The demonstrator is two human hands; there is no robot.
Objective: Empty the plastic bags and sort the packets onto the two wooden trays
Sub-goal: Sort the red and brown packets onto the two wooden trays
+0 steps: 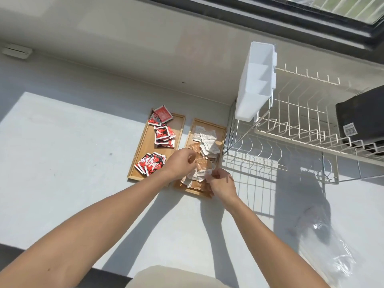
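Note:
Two wooden trays lie side by side on the pale counter. The left tray (143, 146) holds several red packets (163, 135) in three heaps. The right tray (221, 129) holds a pile of brown and white packets (205, 142). My left hand (179, 164) hovers over the gap between the trays, fingers curled on the edge of the brown pile. My right hand (221, 183) pinches a packet at the near end of the right tray. A clear plastic bag (330, 252) lies crumpled on the counter at the right.
A white wire dish rack (291, 129) stands right of the trays, with a white plastic cutlery holder (255, 84) on its side and a black item (361, 117) in it. A wall runs behind, a window (332, 7) above. The counter's front edge is near my body.

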